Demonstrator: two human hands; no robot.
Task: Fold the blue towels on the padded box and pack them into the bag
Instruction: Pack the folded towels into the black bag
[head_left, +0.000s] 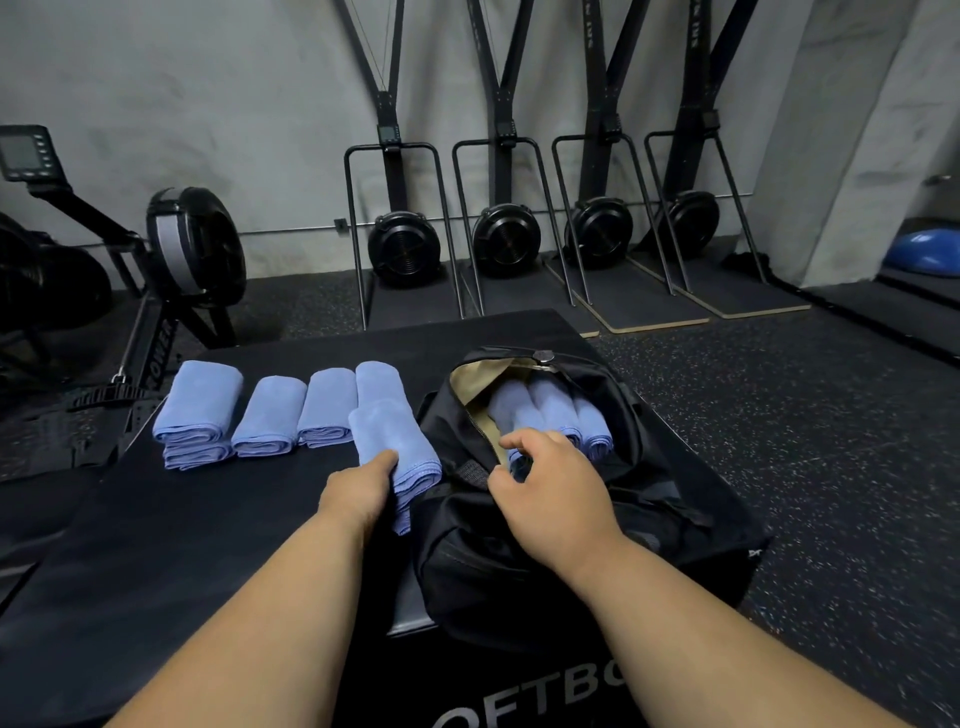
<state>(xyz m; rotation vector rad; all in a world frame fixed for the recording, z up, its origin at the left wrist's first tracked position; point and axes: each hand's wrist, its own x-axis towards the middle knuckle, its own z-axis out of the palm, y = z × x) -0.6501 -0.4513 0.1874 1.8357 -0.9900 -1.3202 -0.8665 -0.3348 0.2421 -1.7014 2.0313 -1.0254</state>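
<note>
Three towels in bag: three folded blue towels lie side by side inside the open black bag, their folded ends toward the person; its tan lining shows at the zip opening.
Bag: sits on the black padded box, mouth upward.
Right hand: at the near edge of the bag's opening, fingers loosely curled; whether it grips the rim or a towel I cannot tell.
Left hand: just left of the bag, holding a folded towel that touches the bag's side.
Loose towels: a row of folded towels lies left of the bag on the box, the farthest-left one resting on another.
Beyond the bag: exercise machines stand along the grey wall.
</note>
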